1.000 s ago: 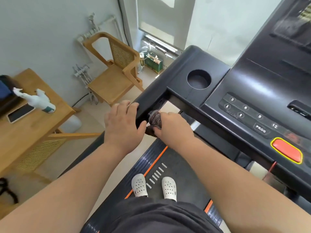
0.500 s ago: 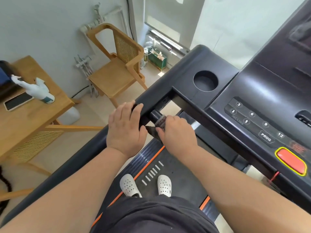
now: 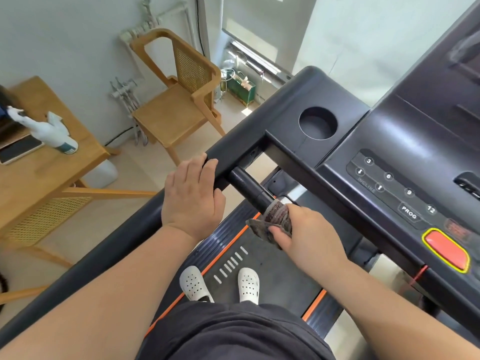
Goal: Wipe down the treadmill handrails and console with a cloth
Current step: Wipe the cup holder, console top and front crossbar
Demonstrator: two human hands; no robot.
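Observation:
My right hand (image 3: 309,232) grips a brown-grey cloth (image 3: 275,216) wrapped around the short inner grip bar (image 3: 246,185) of the black treadmill. This bar juts out from the long left handrail (image 3: 124,245). My left hand (image 3: 192,196) lies flat on that handrail just left of the bar's root, fingers over its top. The console (image 3: 415,141) with number buttons, a PROG key and a cup holder (image 3: 318,122) fills the right side. A red stop button (image 3: 446,249) sits at its near edge.
My feet in white clogs (image 3: 220,284) stand on the belt (image 3: 262,261). Left of the treadmill is a wooden table (image 3: 39,178) carrying a white spray bottle (image 3: 52,131) and a phone (image 3: 18,149). A wooden chair (image 3: 179,100) stands by the wall.
My right hand has slid the cloth along the grip bar, away from the handrail and toward me, baring more of the bar. My left hand has stayed on the handrail.

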